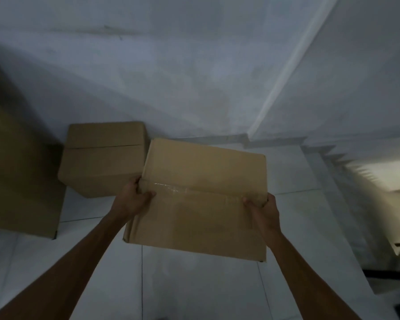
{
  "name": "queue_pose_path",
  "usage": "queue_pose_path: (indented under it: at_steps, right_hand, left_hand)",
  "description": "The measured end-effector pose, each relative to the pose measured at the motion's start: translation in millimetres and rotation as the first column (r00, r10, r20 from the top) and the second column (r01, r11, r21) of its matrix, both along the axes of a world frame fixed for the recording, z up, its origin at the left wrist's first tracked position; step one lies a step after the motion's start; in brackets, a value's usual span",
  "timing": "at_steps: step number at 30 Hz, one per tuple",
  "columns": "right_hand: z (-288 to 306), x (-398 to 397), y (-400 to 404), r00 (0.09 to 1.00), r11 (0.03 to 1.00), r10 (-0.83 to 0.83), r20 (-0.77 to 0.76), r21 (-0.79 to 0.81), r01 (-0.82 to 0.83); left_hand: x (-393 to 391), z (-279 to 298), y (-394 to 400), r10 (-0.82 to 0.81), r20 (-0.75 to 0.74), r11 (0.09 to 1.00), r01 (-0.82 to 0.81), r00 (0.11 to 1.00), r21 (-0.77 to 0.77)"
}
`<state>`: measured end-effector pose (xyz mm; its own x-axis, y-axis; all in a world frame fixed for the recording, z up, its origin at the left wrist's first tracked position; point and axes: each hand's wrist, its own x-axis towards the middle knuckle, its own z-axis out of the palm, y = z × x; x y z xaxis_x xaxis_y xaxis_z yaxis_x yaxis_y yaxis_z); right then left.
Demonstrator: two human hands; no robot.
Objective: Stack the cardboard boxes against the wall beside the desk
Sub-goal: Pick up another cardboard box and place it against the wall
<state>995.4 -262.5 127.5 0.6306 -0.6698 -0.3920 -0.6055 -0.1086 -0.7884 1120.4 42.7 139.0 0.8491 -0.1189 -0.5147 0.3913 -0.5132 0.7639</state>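
I hold a taped cardboard box [201, 199] out in front of me, above the tiled floor. My left hand [134, 199] grips its left edge with the thumb on top. Gripping the right edge is my right hand [263, 211]. A second cardboard box [102, 158] stands on the floor against the white wall [171, 77], just left of the held box. A larger brown box [16, 176] fills the left edge of the view, partly cut off.
White floor tiles [183, 285] lie below the held box. A wall corner [286, 77] runs up to the right. At the far right a lit opening [393, 204] shows a dark frame-like shape; the light is dim.
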Motion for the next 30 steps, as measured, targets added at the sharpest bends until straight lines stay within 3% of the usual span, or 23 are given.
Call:
queue_pose_path:
  at_steps: [11,15,30]
  right_hand:
    - [-34,121,-35,0.995,0.997,0.079,-0.056,0.007,-0.078]
    - [-67,168,-61,0.991,0.995,0.102,-0.088,0.03,-0.1]
    - [-274,308,-129,0.975,0.985,0.169,-0.146,0.059,-0.162]
  left_hand:
    - [95,-40,-29,0.087,0.021,0.995,-0.088,0.996,0.055]
    - [136,-69,-51,0.12,-0.062,0.992,-0.117,0.991,0.053]
    - [242,-261,-128,0.24,-0.143,0.971,-0.238,0.96,0.032]
